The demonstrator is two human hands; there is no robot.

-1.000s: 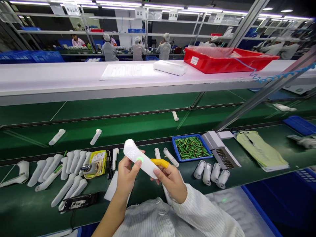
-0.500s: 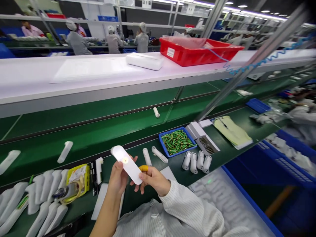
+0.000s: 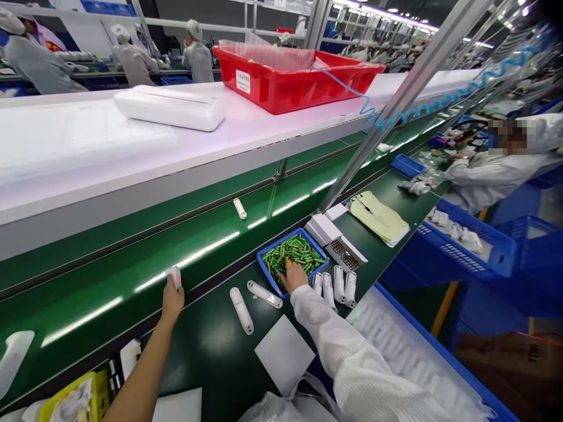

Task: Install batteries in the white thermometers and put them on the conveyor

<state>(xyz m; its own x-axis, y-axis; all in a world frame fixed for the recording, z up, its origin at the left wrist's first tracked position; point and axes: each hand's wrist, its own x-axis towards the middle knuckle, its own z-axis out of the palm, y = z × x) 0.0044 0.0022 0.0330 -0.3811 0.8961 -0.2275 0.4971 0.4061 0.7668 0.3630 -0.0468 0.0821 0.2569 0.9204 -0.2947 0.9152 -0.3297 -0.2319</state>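
A: Where are the hands?

B: The left hand (image 3: 172, 298) is stretched out to the green belt (image 3: 88, 287), its grip closed around a white thermometer (image 3: 175, 275) whose tip pokes up above the fingers. The right hand (image 3: 294, 276) is down in the blue tray (image 3: 265, 265) of green batteries (image 3: 294, 251), fingers among them; I cannot tell whether its grip has closed on one.

A: What could go wrong?

B: As I judge it, both arms are spread wide, so the eyes cannot follow both hands. The thermometer sits near the belt's front rail; set down carelessly, it could tip against the rail or slide onto the table (image 3: 211, 340). The right sleeve (image 3: 325, 328) passes just beside the standing white caps (image 3: 334, 284) and could knock them over. Digging in the loose pile could also flick batteries over the tray's low wall.

A: Counts?

B: One thermometer in hand. Two long white covers (image 3: 253, 302) lie on the table between the hands. Four white caps stand in a row beside the tray. One small white piece (image 3: 240, 208) lies further back on the belt. One blue tray, batteries too many to count. One red bin (image 3: 281, 88) and one flat white case (image 3: 171, 108) rest on the white shelf (image 3: 65, 152) above.
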